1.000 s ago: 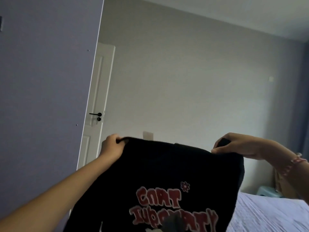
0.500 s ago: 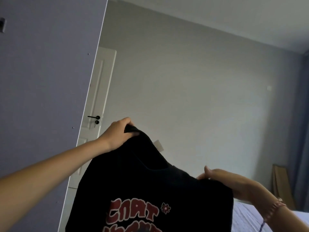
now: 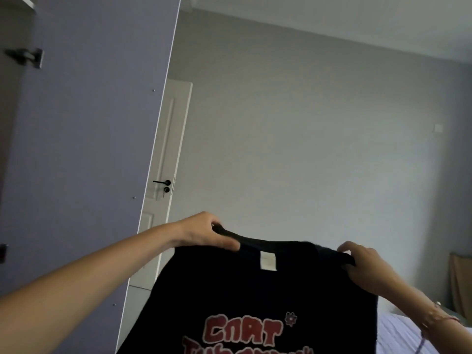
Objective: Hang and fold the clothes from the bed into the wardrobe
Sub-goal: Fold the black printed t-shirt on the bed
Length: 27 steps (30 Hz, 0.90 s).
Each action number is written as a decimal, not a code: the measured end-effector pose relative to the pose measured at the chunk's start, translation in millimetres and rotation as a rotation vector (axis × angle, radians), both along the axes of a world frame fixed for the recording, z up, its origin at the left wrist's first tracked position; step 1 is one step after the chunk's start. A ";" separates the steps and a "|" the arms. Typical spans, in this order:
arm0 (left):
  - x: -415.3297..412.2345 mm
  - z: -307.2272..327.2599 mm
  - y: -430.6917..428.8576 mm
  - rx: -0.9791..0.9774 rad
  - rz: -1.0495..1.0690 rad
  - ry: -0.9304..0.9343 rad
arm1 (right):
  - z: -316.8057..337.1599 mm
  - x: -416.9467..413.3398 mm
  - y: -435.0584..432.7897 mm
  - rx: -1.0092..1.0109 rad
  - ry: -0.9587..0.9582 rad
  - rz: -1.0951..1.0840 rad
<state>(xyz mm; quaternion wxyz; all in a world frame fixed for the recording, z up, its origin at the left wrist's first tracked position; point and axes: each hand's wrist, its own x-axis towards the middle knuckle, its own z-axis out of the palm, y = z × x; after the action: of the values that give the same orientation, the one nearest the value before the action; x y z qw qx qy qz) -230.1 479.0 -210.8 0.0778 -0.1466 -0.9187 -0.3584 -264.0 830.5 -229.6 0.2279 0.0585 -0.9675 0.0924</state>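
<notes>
A black T-shirt [image 3: 255,297] with red lettering and a white neck label hangs in front of me, held up by its top edge. My left hand [image 3: 204,233] grips the left end of the collar and shoulder. My right hand [image 3: 362,267] grips the right end, fingers curled over the fabric. The shirt's lower part runs out of the frame. The open purple wardrobe door [image 3: 84,149] stands at the left, with a hinge near its top.
A white room door [image 3: 163,190] with a black handle shows behind the wardrobe door. A plain grey wall fills the middle. A corner of the bed [image 3: 398,335] with a light sheet lies at the lower right, and a brown board [image 3: 459,282] leans against the wall.
My right hand rose and my left hand dropped, so the shirt's top edge went from tilted to nearly level. The white neck label now faces me.
</notes>
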 end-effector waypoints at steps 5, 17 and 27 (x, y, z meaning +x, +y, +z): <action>-5.9 -10.7 -15.2 -0.255 0.031 -0.112 | 16.6 13.1 8.3 -0.268 -0.089 0.220; -12.8 -32.2 -12.6 -0.662 0.561 -0.368 | 29.6 11.2 4.5 0.392 -0.210 -0.156; -30.0 -26.6 -1.8 -0.169 0.544 -0.599 | 22.6 -16.5 5.1 -0.455 -0.669 -0.120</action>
<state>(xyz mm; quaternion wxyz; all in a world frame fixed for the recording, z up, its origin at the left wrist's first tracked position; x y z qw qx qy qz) -260.1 477.3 -237.4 -0.1133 0.2066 -0.9322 -0.2747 -280.5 835.6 -207.1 -0.0875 -0.0832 -0.9448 0.3045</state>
